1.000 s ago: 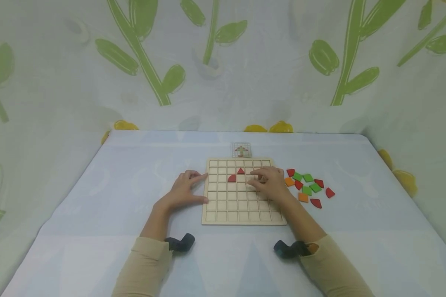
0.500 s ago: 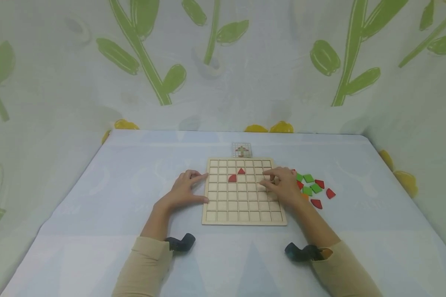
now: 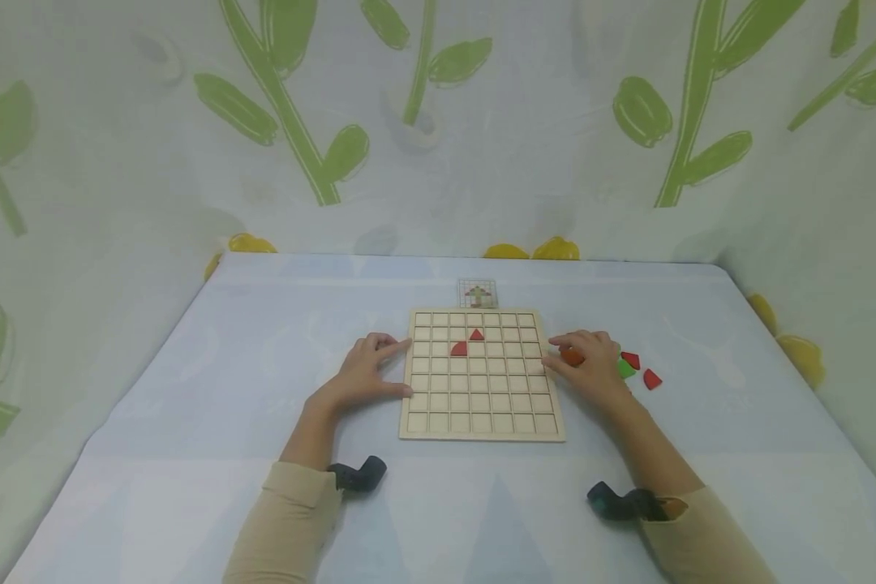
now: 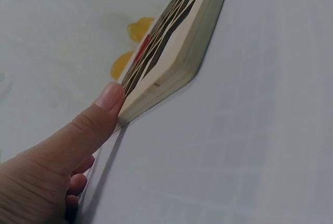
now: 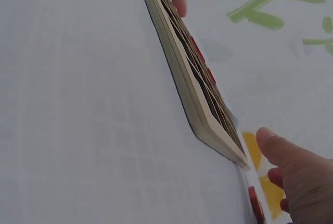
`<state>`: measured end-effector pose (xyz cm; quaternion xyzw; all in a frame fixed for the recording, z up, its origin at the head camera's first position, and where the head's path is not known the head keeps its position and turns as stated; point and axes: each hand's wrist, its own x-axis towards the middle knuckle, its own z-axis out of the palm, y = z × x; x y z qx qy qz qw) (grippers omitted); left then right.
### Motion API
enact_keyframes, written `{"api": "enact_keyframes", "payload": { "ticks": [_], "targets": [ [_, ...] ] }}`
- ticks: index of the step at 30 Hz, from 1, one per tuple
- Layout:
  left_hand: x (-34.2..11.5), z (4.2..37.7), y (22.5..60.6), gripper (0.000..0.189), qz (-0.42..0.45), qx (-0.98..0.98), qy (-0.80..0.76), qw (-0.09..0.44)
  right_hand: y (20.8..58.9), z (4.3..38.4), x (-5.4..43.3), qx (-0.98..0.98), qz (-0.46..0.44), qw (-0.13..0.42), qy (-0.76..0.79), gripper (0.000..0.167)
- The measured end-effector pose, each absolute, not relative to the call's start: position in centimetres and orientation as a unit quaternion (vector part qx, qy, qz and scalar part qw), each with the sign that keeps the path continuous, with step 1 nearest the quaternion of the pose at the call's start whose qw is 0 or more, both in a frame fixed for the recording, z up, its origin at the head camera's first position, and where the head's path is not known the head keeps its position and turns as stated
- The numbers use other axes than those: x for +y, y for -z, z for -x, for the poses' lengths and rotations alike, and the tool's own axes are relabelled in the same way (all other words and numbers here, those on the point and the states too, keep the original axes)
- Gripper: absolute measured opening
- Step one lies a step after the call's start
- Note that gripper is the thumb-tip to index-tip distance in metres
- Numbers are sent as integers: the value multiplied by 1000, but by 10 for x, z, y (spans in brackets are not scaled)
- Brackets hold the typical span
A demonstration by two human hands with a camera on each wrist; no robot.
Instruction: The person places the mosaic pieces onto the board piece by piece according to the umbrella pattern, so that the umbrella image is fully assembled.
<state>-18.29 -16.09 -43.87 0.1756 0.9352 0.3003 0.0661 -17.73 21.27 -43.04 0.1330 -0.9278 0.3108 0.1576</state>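
A wooden grid board [image 3: 440, 402] lies mid-table, with a red triangle [image 3: 477, 334] and a red quarter-circle tile [image 3: 459, 349] sitting in its squares. Along its left edge, my left hand [image 3: 362, 373] rests with thumb and forefinger spread. In the left wrist view the left thumb [image 4: 108, 98] touches the board's side. My right hand [image 3: 590, 367] is just off the board's right edge, over the loose tiles, thumb and forefinger apart with nothing held. An orange tile [image 3: 573, 357] shows between them, beneath the hand. Other tiles are hidden behind it.
Red tiles [image 3: 652, 379] and a green tile [image 3: 626, 369] lie right of my right hand. A small pattern card [image 3: 478, 293] lies at the board's far edge. Black wrist cameras [image 3: 358, 474] sit on both forearms. A leaf-patterned cloth [image 3: 438, 162] hangs behind the table.
My right hand has moved right, from above the board to the loose tiles, covering several of them. The left hand has stayed at the board's left edge.
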Motion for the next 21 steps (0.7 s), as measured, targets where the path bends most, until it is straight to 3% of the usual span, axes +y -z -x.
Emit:
{"api": "enact_keyframes", "payload": {
  "ticks": [7, 21],
  "targets": [
    [-160, 181, 439, 88, -165, 935, -305, 71, 432, 175, 229, -935, -114, 154, -297, 36],
    [-160, 185, 440, 87, -173, 936, -300, 66, 428, 167, 260, -955, -71, 85, -276, 39]
  ]
}}
